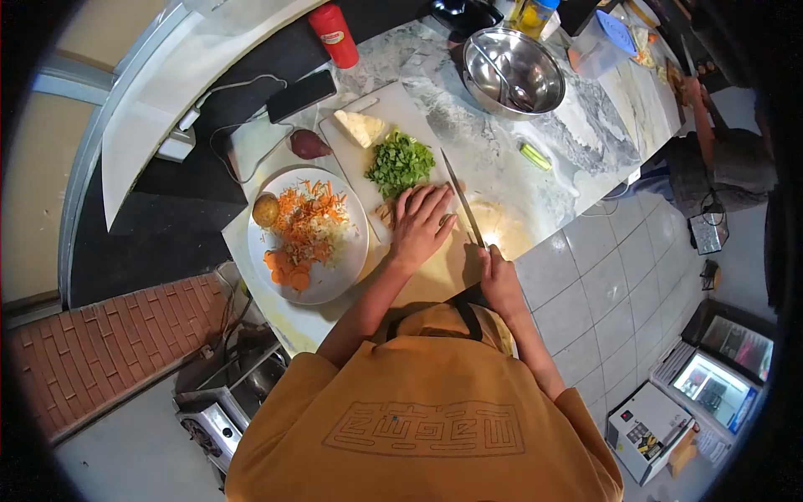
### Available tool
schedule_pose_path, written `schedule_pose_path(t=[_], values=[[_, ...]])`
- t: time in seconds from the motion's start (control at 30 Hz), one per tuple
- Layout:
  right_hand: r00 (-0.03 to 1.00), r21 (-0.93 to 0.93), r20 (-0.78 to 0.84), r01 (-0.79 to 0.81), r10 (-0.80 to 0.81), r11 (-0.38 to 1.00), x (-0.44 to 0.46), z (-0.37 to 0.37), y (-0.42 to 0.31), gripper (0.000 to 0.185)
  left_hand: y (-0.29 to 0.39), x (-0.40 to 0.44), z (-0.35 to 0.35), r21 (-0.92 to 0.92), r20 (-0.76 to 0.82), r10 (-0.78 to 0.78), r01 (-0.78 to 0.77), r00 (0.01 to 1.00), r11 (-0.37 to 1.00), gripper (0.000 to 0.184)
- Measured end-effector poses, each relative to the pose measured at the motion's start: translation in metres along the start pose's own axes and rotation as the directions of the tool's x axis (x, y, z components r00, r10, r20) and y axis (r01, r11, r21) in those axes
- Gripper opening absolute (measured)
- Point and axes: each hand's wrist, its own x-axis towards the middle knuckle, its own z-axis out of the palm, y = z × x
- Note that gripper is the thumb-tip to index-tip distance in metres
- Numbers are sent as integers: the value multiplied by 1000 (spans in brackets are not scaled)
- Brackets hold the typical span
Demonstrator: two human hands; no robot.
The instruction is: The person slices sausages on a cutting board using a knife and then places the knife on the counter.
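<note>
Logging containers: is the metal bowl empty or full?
Neither: a spoon lies inside the metal bowl, but bare metal shows around it.

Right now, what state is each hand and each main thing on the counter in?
Left hand: palm down over the cutting board; grip hidden
Right hand: closed around the knife handle
Knife: held, tip pointing away from the person
Leafy greens: chopped, heaped on the board
Carrot: part shredded, part sliced, on the white plate
Metal bowl: upright, spoon inside
Phone: lying flat, dark side up
</note>
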Motion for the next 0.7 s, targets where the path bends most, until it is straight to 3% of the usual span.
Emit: schedule_pose_path(t=[0.07, 0.7], values=[[998, -43, -25, 59, -60, 997, -1, 2, 2, 32, 0, -1, -1, 2, -1, 0, 0, 1000, 1000, 45], [998, -98, 18, 65, -64, 993, 3, 0, -2, 32, -2, -2, 1, -9, 1, -4, 4, 1000, 1000, 45]])
